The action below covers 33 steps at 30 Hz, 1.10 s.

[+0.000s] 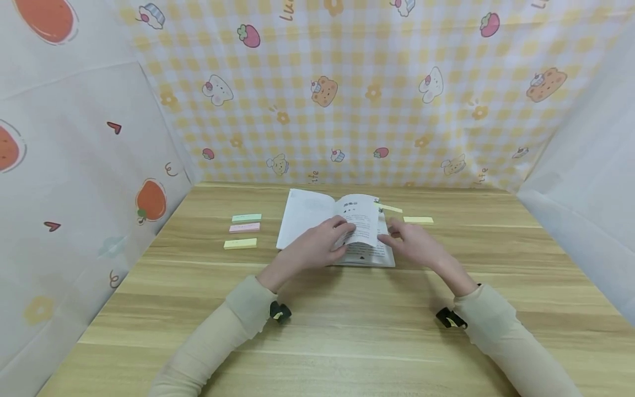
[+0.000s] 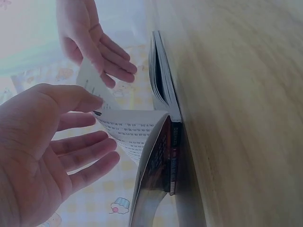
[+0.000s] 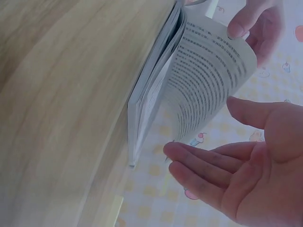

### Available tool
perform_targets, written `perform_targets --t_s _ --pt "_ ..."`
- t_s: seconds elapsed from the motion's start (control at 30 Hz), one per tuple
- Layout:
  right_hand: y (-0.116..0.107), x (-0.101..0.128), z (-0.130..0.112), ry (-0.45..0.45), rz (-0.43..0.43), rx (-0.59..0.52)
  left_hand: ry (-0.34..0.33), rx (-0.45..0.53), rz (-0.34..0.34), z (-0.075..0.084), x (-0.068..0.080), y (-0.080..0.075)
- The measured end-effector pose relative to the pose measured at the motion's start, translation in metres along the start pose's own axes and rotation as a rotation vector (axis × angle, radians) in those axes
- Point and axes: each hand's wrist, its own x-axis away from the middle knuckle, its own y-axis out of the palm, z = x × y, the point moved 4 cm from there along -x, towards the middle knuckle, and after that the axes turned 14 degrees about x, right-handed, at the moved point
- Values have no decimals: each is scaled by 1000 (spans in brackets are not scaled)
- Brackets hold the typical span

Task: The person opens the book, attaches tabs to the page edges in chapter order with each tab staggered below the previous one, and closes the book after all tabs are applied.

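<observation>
An open book lies on the wooden table, a printed page lifted and bowed above the pages below. My left hand pinches that page, its thumb on the print and fingers behind, as the right wrist view shows. On the page's other side is my right hand, fingers loosely extended. Its thumb is at the page edge, and its index fingertip is close to the page's lower corner; firm contact cannot be told. A yellow sticky strip juts out from the book's upper right side.
Left of the book lie a green sticky-note pad, a pink one and a yellow one. Another yellow strip lies to the right. A checked cloth hangs behind the table.
</observation>
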Motion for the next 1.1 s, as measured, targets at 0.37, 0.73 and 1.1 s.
perform_targets --t_s 0.37,0.73,1.1 --pt "-3 -3 -10 -44 74 -47 2 13 18 -6 1 0" --pt "-2 -4 -18 -20 19 -114 -27 34 9 -6 3 -3" --pt "-4 -11 -35 -97 72 -211 -21 76 12 -8 3 -3"
